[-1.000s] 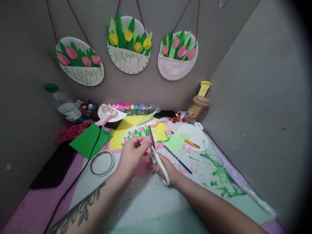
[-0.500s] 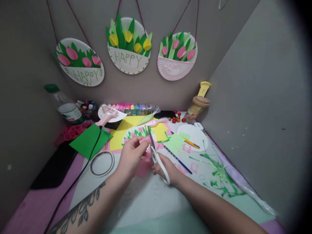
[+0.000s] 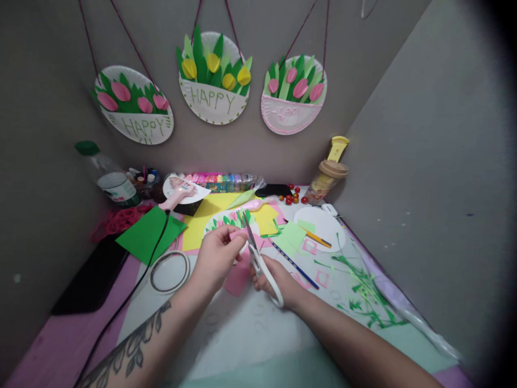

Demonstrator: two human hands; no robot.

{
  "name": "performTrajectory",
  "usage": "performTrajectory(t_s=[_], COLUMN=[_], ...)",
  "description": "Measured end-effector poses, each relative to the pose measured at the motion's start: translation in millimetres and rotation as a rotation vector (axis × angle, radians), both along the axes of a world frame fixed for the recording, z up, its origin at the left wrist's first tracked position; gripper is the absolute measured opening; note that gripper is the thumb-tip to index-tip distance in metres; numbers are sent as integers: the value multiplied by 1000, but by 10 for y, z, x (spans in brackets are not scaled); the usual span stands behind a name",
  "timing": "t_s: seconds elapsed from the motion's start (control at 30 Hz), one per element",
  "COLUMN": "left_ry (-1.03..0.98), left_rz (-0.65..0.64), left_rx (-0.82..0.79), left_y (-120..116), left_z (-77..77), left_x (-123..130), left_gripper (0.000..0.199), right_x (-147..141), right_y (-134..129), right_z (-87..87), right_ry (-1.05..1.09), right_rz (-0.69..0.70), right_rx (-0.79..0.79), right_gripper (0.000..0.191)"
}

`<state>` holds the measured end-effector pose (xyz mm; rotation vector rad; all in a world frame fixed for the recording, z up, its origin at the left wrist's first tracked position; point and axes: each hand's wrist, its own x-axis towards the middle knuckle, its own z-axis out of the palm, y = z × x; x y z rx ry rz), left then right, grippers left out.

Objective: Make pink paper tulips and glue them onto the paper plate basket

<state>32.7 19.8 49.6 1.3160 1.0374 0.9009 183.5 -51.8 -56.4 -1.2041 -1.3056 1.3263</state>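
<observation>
My left hand [image 3: 220, 252] pinches a piece of pink paper [image 3: 237, 277] between thumb and fingers, and part of the sheet hangs below. My right hand [image 3: 272, 277] is closed around the handles of white-handled scissors [image 3: 264, 269]. Their blades point up and away, slightly parted, right beside the left fingertips at the paper's edge. Whether the blades touch the paper I cannot tell. Just behind the hands lies a paper plate with cut-out leaves and pink tulips [image 3: 230, 218], partly covered by the left hand.
Green scraps [image 3: 374, 296] litter the right side, near a blue pencil [image 3: 294, 264] and a white disc [image 3: 335, 231]. On the left are a tape roll [image 3: 169, 272], green paper [image 3: 149, 231], a glue gun [image 3: 177, 198] with its cord, and a bottle [image 3: 115, 180]. Decorated plates [image 3: 214, 102] hang on the wall.
Both hands stay almost in place with the paper and scissors. The pink paper hangs at a slightly different angle, and the view has shifted a little.
</observation>
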Motion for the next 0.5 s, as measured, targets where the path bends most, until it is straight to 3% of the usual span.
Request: performTrajectory(t_s=[0.23, 0.5], left_ry=[-23, -9], left_rz=[5, 22], left_rx=[14, 17], left_y=[5, 12], left_z=[9, 5], left_x=[-8, -26], left_gripper=[20, 23], right_x=[11, -4], right_y=[5, -6], right_z=[67, 139], right_ry=[-28, -29], right_rz=[12, 15], right_rx=[-2, -38], right_gripper=[30, 20])
